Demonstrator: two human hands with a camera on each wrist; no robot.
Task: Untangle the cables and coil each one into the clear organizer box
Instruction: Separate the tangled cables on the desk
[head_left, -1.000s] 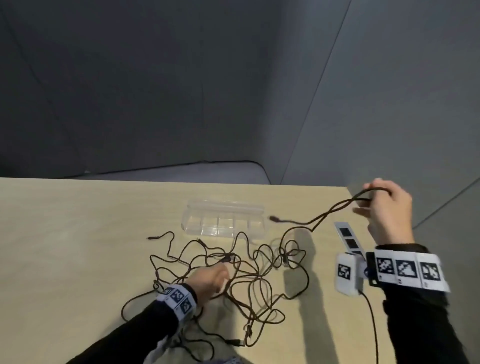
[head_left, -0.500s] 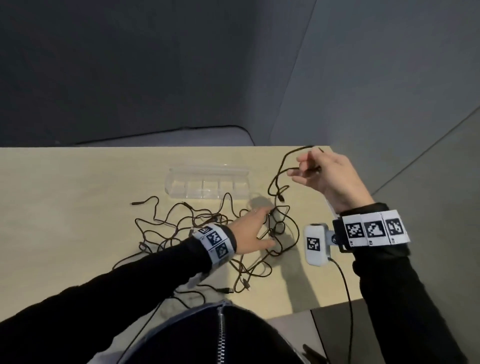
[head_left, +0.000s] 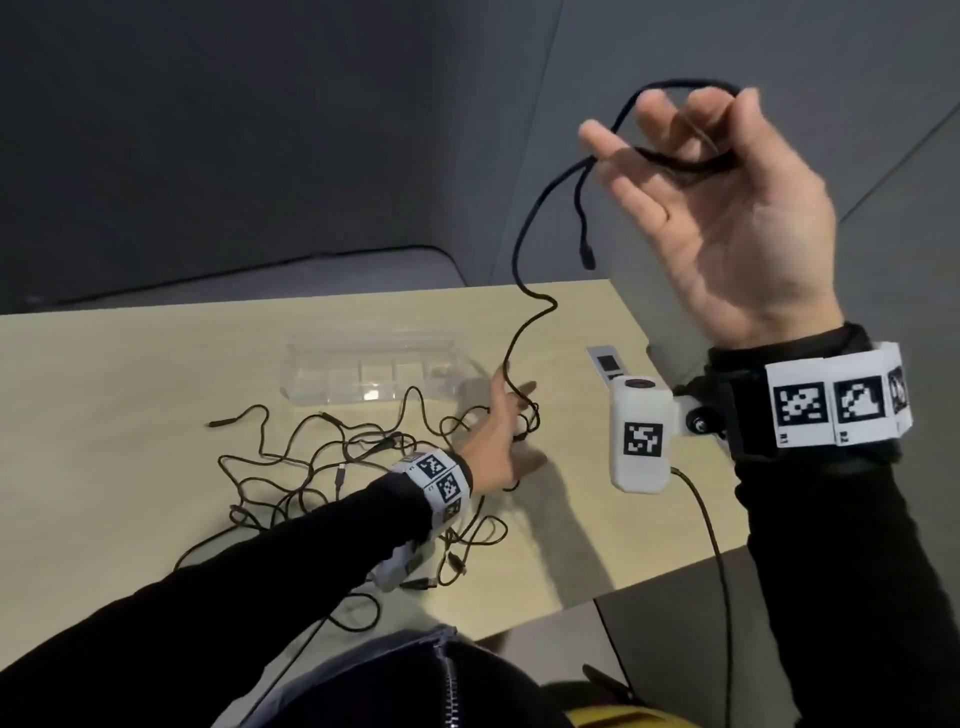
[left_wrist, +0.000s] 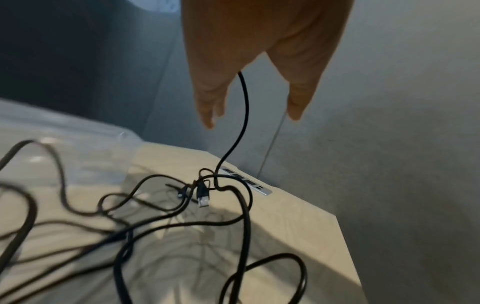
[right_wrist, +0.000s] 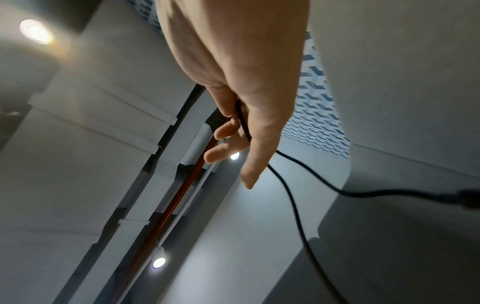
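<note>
Cables (head_left: 332, 462) lie in a loose dark tangle on the tabletop (head_left: 104, 415), toward its near edge, with the clear organizer box (head_left: 363, 379) just beyond them toward the far edge and nothing coiled in it yet. One cable (head_left: 524, 291) now runs up out of the heap to the right hand (head_left: 727, 208), which a second ago was low and level with the tabletop's right edge and has since risen high above it. That grip is a pinch: thumb and fingers clench a small loop of the cable, and its short free end with a plug (head_left: 587, 254) dangles below the hand. The left hand (head_left: 498, 441) has slid from the middle of the tangle toward the right side, and its fingers are spread and relaxed, grasping nothing; the lifted cable passes between them in the left wrist view, where a knot (left_wrist: 207, 183) of strands with a plug sits right under the hand. Lifting has pulled this one strand taut enough to show where it is caught. My judgement is that the knot must be worked free before this cable can be drawn out and coiled.
</note>
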